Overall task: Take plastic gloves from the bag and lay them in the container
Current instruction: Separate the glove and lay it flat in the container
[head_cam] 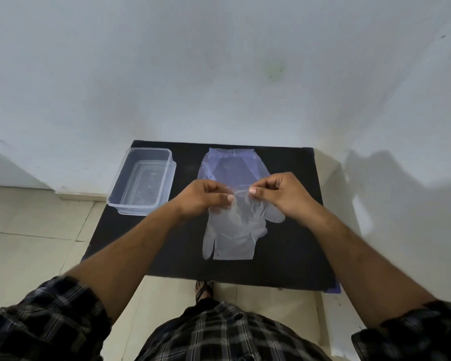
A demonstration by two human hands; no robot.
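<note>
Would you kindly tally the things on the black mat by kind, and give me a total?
Clear plastic container: 1
Plastic bag: 1
Plastic gloves held by the left hand and right hand: at least 1; layers are too sheer to separate
Total: 3 at least, on the black mat

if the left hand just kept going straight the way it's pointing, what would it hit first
Probably the right hand: the left hand points right along the pinched glove, fingertips nearly meeting. Depth between them is unclear.
</note>
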